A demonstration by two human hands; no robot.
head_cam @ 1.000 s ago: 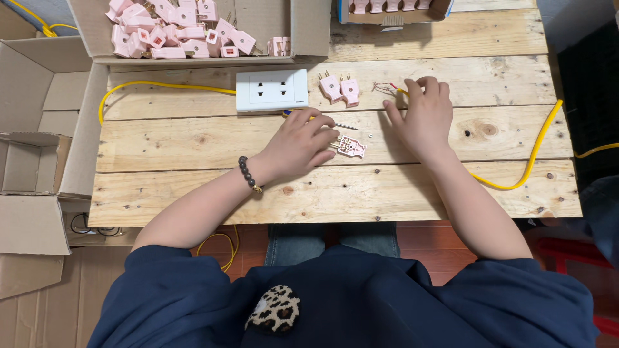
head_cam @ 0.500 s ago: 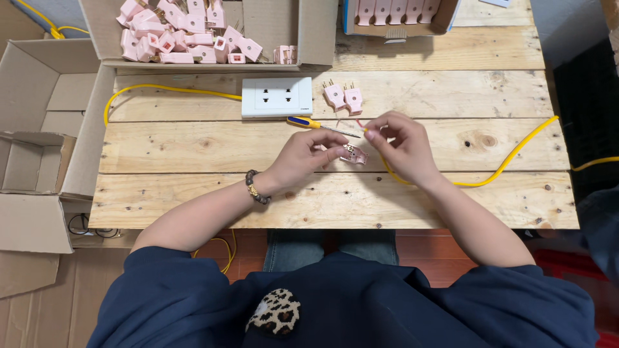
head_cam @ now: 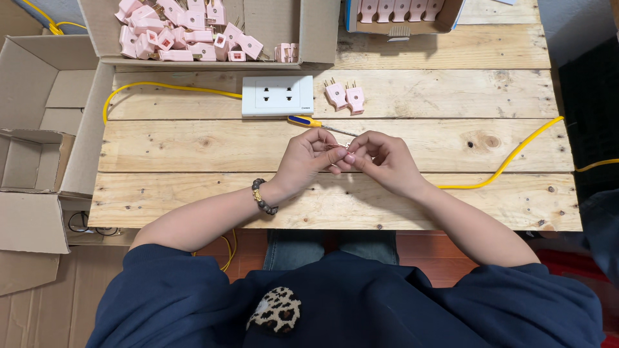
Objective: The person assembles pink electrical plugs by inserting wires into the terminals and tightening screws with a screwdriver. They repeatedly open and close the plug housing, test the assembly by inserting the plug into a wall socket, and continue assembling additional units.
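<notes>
My left hand [head_cam: 308,161] and my right hand [head_cam: 380,161] meet over the middle of the wooden plank table [head_cam: 193,145]. Their fingertips pinch a small pink part, mostly hidden between them; what it is I cannot tell exactly. A yellow cable [head_cam: 509,158] runs from under my right hand toward the table's right edge. A yellow-and-blue handled screwdriver [head_cam: 309,122] lies just beyond my hands. Two pink plugs [head_cam: 344,96] stand beside a white socket plate [head_cam: 277,95].
A cardboard box [head_cam: 303,32] at the back holds several pink plug parts [head_cam: 174,32]. Another box [head_cam: 400,16] at the back right holds a row of pink plugs. Open cardboard boxes [head_cam: 32,154] sit on the floor at the left. A second yellow cable [head_cam: 161,87] leads to the socket plate.
My right hand came back from the far side of the table to meet my left hand at the middle. Both now pinch the small pink part, with the yellow cable trailing from them.
</notes>
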